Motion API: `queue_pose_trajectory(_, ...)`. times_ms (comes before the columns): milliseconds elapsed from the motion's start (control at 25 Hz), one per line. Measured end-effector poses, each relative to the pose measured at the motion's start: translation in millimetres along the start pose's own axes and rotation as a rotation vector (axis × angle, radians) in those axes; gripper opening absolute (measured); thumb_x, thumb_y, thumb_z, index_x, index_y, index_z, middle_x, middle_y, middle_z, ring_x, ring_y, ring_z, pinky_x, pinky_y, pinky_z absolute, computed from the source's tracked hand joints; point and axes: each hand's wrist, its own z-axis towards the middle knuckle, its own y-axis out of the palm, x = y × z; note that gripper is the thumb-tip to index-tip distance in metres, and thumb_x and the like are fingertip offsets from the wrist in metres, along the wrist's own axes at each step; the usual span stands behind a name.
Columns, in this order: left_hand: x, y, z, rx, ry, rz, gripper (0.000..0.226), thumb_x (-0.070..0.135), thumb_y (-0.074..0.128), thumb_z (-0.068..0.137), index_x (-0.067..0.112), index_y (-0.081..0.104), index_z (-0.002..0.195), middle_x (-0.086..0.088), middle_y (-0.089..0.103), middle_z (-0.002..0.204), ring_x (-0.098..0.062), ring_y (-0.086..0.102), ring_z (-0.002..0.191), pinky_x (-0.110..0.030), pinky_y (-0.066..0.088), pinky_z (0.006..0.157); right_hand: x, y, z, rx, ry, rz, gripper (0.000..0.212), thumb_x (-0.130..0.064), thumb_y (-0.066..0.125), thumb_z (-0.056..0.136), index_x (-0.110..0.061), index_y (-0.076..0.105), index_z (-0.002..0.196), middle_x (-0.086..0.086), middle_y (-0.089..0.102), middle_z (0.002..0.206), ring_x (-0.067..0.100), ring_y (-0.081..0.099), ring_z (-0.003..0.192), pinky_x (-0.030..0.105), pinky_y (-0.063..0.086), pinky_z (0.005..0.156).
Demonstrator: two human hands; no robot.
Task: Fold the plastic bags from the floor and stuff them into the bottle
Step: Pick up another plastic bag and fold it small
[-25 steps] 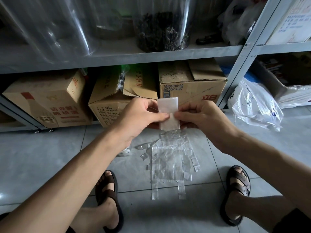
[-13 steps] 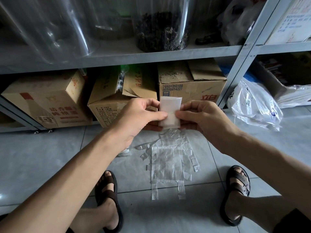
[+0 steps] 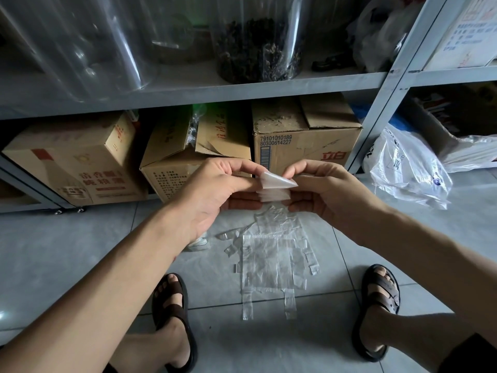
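A small folded white plastic bag [image 3: 274,187] is held in the air in front of the cardboard boxes, its top part bent over toward me. My left hand [image 3: 215,192] pinches its left edge and my right hand [image 3: 328,192] pinches its right edge. Below them, flat clear plastic bags [image 3: 271,259] lie spread on the grey tiled floor between my feet. A clear bottle [image 3: 199,242] is mostly hidden behind my left forearm.
Cardboard boxes [image 3: 306,141] fill the bottom shelf of a grey metal rack [image 3: 204,90]. Large clear jars [image 3: 258,39] stand on the shelf above. A crumpled white plastic bag [image 3: 406,168] lies on the floor at the right. My sandalled feet [image 3: 172,302] flank the flat bags.
The folded bag stood upright as a tall strip; its top half is now bent down over the lower part, and both hands have spread slightly apart.
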Motion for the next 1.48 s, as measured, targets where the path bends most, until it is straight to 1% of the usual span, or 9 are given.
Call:
queue_pose_trajectory(200, 3.1, 0.3, -2.1, -0.029, -0.043, -0.02, 0.02, -0.008, 0.059, 0.088, 0.008, 0.071, 0.088, -0.012, 0.072, 0.071, -0.018, 0.07, 0.055, -0.023, 0.055, 0.047, -2.1, 1.2, -0.6, -0.028, -0.002, 0.01, 0.036, 0.001, 0.053, 0.095, -0.014, 0.072, 0.07, 0.009, 0.065, 0.064, 0.013, 0.063, 0.052, 0.023, 0.056, 0.051)
queue_pose_trajectory(400, 3.6, 1.1, -3.9, -0.022, 0.038, 0.061, 0.018, -0.007, 0.062, 0.088, 0.006, 0.075, 0.088, -0.013, 0.072, 0.076, -0.019, 0.069, 0.063, -0.026, 0.058, 0.054, -1.0, -0.2, 0.3, -0.016, -0.008, 0.0, 0.034, 0.0, 0.052, 0.096, -0.013, 0.071, 0.071, 0.008, 0.064, 0.064, 0.014, 0.061, 0.051, 0.023, 0.055, 0.051)
queue_pose_trajectory(600, 5.1, 1.1, -3.7, -0.044, 0.009, 0.018, 0.024, -0.008, 0.059, 0.089, 0.007, 0.073, 0.078, -0.01, 0.071, 0.07, -0.017, 0.069, 0.06, -0.024, 0.058, 0.052, -0.6, -0.5, -0.2, -0.029, -0.032, -0.023, 0.037, 0.003, 0.05, 0.096, -0.012, 0.072, 0.07, 0.009, 0.064, 0.065, 0.013, 0.06, 0.051, 0.022, 0.054, 0.051)
queue_pose_trajectory(800, 4.1, 0.8, -3.4, -0.084, -0.017, 0.008, 0.04, -0.01, 0.054, 0.091, 0.012, 0.074, 0.064, -0.01, 0.07, 0.067, -0.019, 0.07, 0.059, -0.024, 0.059, 0.052, -0.2, -2.6, -1.3, -0.057, -0.098, -0.103, 0.04, 0.008, 0.05, 0.094, -0.013, 0.075, 0.072, 0.011, 0.066, 0.069, 0.016, 0.061, 0.056, 0.024, 0.055, 0.056)
queue_pose_trajectory(960, 4.3, -1.2, -2.5, -0.098, -0.039, 0.009, 0.032, -0.005, 0.046, 0.091, 0.005, 0.071, 0.074, -0.017, 0.068, 0.073, -0.027, 0.069, 0.067, -0.03, 0.062, 0.06, 1.5, -2.9, -1.9, -0.058, -0.211, -0.224, 0.034, 0.013, 0.051, 0.092, -0.007, 0.074, 0.076, 0.014, 0.068, 0.072, 0.019, 0.062, 0.062, 0.026, 0.056, 0.06)
queue_pose_trajectory(1080, 5.3, -1.3, -3.9, -0.135, -0.062, 0.003, 0.014, 0.008, 0.06, 0.087, -0.001, 0.071, 0.091, -0.023, 0.07, 0.086, -0.028, 0.071, 0.075, -0.029, 0.062, 0.065, 4.6, -2.3, -0.5, -0.025, -0.281, -0.305, 0.035, 0.016, 0.052, 0.089, -0.007, 0.074, 0.076, 0.02, 0.07, 0.077, 0.022, 0.063, 0.062, 0.028, 0.057, 0.06)
queue_pose_trajectory(1160, 2.8, -2.0, -3.5, -0.147, -0.049, 0.025, 0.023, 0.012, 0.07, 0.078, -0.001, 0.071, 0.096, -0.019, 0.072, 0.086, -0.024, 0.072, 0.072, -0.027, 0.061, 0.063, 5.4, -2.1, -0.4, -0.006, -0.314, -0.343, 0.037, 0.018, 0.051, 0.088, -0.007, 0.074, 0.075, 0.018, 0.071, 0.075, 0.022, 0.064, 0.061, 0.028, 0.057, 0.06)
queue_pose_trajectory(1360, -0.7, -3.1, 1.0, -0.113, -0.003, 0.056, 0.015, -0.002, 0.073, 0.072, 0.004, 0.072, 0.086, -0.015, 0.073, 0.081, -0.018, 0.071, 0.067, -0.022, 0.059, 0.06, 5.6, -1.3, -0.7, 0.01, -0.313, -0.352, 0.037, 0.018, 0.049, 0.09, -0.007, 0.073, 0.076, 0.015, 0.071, 0.075, 0.022, 0.065, 0.06, 0.027, 0.057, 0.061)
queue_pose_trajectory(1480, -1.8, -5.5, 2.9, -0.06, 0.058, 0.122, 0.021, 0.006, 0.079, 0.062, 0.008, 0.075, 0.082, -0.016, 0.073, 0.083, -0.021, 0.071, 0.071, -0.028, 0.062, 0.068, 4.2, -3.0, -0.5, 0.004, -0.241, -0.295, 0.031, 0.011, 0.047, 0.093, -0.002, 0.072, 0.081, 0.022, 0.07, 0.08, 0.028, 0.066, 0.069, 0.032, 0.058, 0.068)
